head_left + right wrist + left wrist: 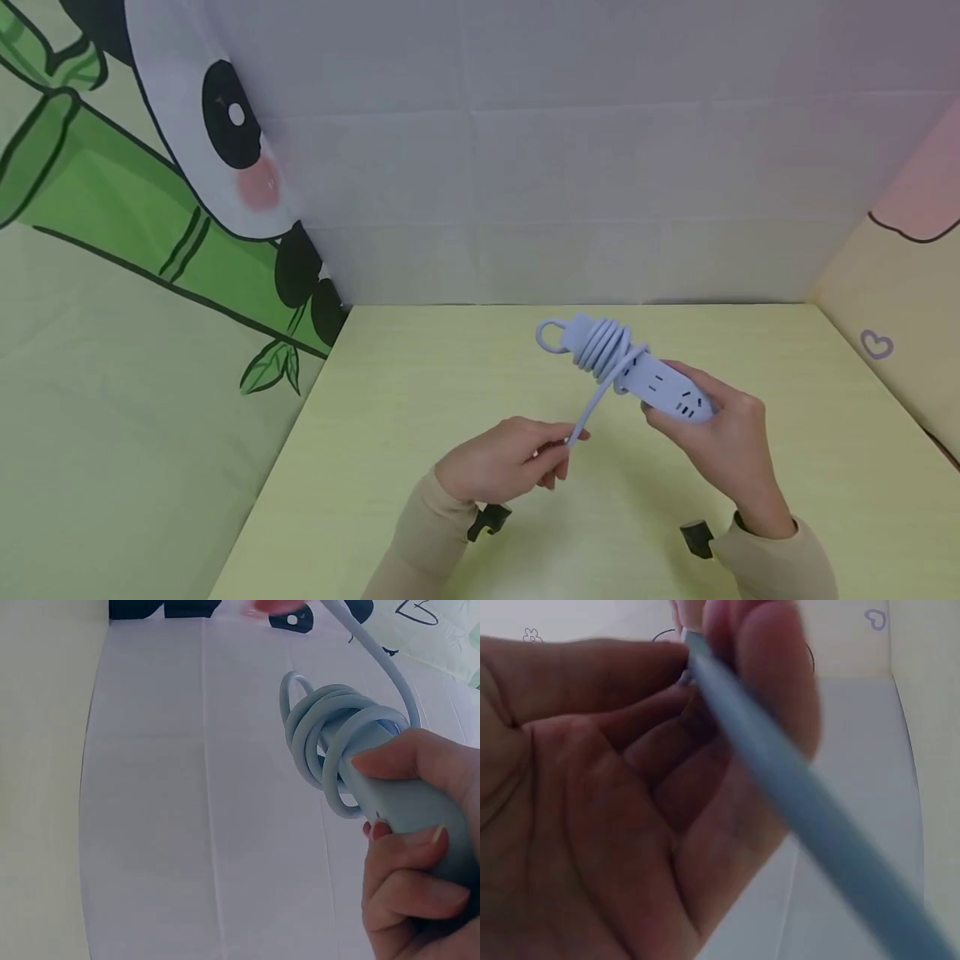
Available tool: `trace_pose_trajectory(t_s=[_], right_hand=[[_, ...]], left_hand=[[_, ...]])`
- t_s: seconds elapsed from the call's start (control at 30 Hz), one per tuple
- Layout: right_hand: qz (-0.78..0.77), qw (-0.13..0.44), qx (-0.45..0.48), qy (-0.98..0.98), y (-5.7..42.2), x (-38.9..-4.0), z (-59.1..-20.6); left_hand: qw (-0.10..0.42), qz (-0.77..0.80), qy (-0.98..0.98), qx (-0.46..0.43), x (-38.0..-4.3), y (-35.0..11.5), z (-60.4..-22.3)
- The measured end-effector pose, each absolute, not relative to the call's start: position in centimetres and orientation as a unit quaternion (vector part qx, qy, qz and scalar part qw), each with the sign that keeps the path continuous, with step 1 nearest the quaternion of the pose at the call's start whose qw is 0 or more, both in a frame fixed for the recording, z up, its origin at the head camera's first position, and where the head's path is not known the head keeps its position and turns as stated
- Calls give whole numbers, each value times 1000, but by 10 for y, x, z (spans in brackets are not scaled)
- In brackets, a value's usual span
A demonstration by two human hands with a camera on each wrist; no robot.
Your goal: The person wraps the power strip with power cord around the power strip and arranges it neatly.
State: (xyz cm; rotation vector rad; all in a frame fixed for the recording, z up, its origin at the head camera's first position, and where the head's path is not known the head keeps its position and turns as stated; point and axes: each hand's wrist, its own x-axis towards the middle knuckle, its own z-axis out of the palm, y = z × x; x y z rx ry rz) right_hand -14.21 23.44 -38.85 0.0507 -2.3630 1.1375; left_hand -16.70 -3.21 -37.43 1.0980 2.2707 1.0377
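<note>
A white power strip [669, 390] with several sockets is held above the table by my right hand [723, 433], thumb on one side and fingers on the other. Its cord [602, 346] wraps in several turns around the far end, and a small loop sticks out past the tip. My left hand [517, 454] pinches a length of the cord that runs down from the coil, drawn straight between the two hands. In the left wrist view this cord [780, 776] crosses the palm up to the fingertips. The right wrist view shows the coiled turns [322, 735] just beyond my right thumb.
A pale yellow table [420, 367] lies under both hands. Behind it stands a light grey-white backdrop [562, 167]. Cloth with a panda and green bamboo [120, 183] print borders the left, and a cream panel with a heart [876, 344] the right.
</note>
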Motion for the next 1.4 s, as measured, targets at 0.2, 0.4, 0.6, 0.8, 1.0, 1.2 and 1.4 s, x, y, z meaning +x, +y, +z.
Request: trace_pose_trajectory(t_s=[0.2, 0.4, 0.6, 0.8, 1.0, 1.2, 1.4], right_hand=[[462, 228, 9, -857, 238, -137, -383], [470, 235, 14, -851, 239, -135, -384], [477, 246, 6, -844, 234, -135, -383], [504, 234, 4, -831, 232, -135, -384], [535, 206, 10, -819, 235, -136, -384], [556, 178, -7, -811, 240, -135, -380], [576, 144, -7, -805, 246, -134, -379]], left_hand=[[235, 398, 804, 376, -180, -33, -386], [248, 423, 791, 366, -189, -33, -391], [275, 454, 763, 369, -193, -36, -395], [302, 482, 736, 366, -199, -41, -397], [315, 480, 726, 379, -209, -42, -404], [325, 510, 702, 375, -219, -43, -412], [351, 533, 676, 368, -226, -46, -420]])
